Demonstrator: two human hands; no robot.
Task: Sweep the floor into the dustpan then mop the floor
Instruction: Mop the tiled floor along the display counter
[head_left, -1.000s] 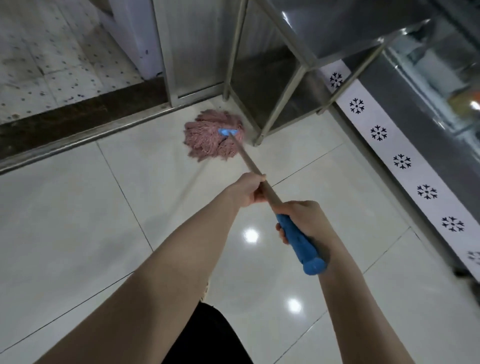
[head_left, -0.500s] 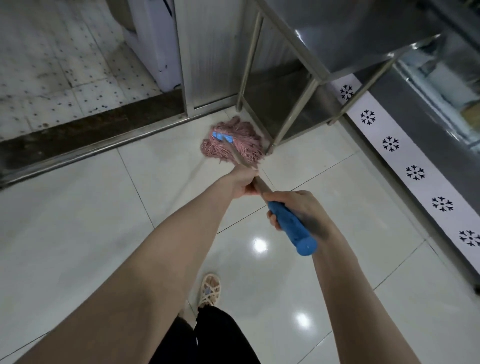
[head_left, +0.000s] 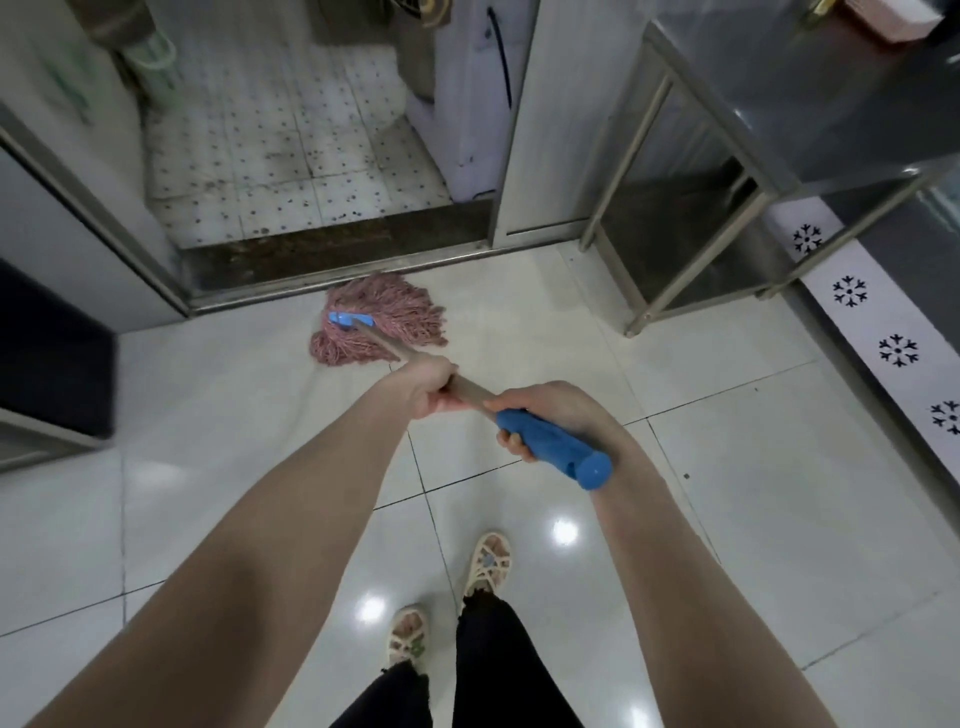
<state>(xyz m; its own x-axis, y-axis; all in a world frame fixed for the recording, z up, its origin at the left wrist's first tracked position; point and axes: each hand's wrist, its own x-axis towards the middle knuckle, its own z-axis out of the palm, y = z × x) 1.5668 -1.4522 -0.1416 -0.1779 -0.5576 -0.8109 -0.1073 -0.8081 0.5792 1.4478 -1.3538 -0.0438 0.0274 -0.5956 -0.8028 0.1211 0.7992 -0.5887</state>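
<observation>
Right now both hands, left hand (head_left: 427, 387) and right hand (head_left: 550, 415), grip the mop (head_left: 382, 325), its pink head pressed on the floor (head_left: 727, 467) beside the threshold (head_left: 332, 270).

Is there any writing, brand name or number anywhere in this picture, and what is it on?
No text can be read anywhere.
White strip along the right wall: black snowflake signs only, no letters.
Green marks on the panel at upper left: too blurred to read.
Mop and its blue grip: no label shows.
</observation>
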